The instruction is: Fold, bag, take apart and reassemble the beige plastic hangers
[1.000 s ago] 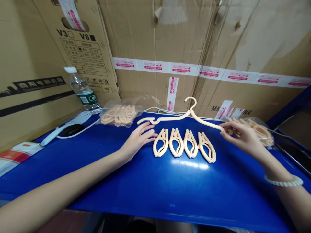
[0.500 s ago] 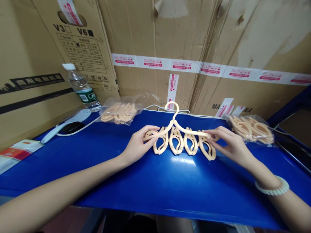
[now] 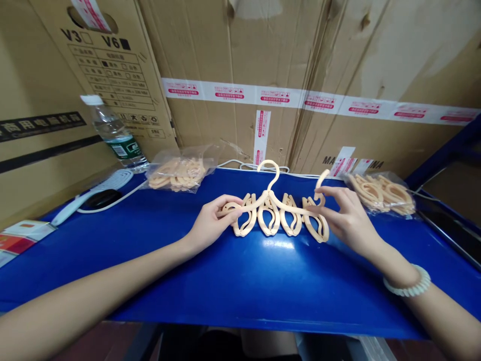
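Note:
A cream folding clothes hanger (image 3: 276,201) is held above the blue table, its hook pointing away from me. My left hand (image 3: 214,218) pinches the hanger's left end between thumb and fingers. At the other end, my right hand (image 3: 347,215) grips the right arm, whose end piece (image 3: 322,181) now sticks up past my fingertips. Beneath the hanger, several folded hangers (image 3: 268,220) lie in a row on the table. My fingers hide part of both hanger ends.
Clear bags of folded hangers lie at back left (image 3: 176,173) and back right (image 3: 381,193). A water bottle (image 3: 116,135), a pale blue brush (image 3: 93,193) and a black mouse (image 3: 101,199) are at left. Cardboard boxes (image 3: 233,50) wall the back; a white cable (image 3: 240,165) runs before them.
The hanger's right end piece has swung upward at my right hand, where it earlier lay outward in line with the arm. My left hand keeps its pinch. The view has shifted slightly.

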### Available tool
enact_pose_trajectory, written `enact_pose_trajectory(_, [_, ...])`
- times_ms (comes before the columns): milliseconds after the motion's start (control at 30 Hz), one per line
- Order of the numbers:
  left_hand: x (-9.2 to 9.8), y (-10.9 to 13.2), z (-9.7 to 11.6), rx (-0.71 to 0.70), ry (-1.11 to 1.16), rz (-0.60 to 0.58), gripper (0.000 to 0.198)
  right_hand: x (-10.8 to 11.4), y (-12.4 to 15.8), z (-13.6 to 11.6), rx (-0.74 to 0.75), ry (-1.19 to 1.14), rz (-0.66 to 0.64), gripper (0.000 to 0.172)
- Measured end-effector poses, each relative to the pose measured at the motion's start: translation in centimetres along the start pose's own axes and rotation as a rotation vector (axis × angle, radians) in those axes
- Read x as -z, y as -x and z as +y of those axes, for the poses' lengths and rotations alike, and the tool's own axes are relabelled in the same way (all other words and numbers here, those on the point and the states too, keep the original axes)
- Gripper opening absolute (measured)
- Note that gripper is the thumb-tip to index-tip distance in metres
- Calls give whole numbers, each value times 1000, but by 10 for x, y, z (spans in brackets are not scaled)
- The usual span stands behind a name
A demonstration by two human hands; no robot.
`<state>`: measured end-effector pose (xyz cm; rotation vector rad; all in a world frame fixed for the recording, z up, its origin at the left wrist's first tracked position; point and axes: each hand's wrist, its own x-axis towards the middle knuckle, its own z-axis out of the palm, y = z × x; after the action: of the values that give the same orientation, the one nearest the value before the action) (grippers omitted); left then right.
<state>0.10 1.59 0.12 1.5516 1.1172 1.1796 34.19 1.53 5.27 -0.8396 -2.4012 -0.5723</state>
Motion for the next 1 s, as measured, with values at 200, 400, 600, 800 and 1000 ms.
enact_pose_trajectory(200, [-2, 0, -2, 0, 86, 22, 29, -3, -1, -5, -232, -396, 108, 42])
enact_pose_trajectory(400, [-4, 1, 2, -21, 141, 48, 29, 1, 0, -13, -464, -730, -4, 48])
enact_pose_trajectory(600, [-7, 5, 5, -10, 175, 25, 30, 0, 0, -15, -592, -793, -77, 37])
enact_pose_trajectory(800, [-7, 4, 5, 23, 282, 143, 44, 2, -1, -7, -710, -924, -11, 31])
enact_pose_trajectory(1000, [-14, 11, 12, 53, 265, 75, 47, -9, -1, -15, -803, -1152, -93, 31])
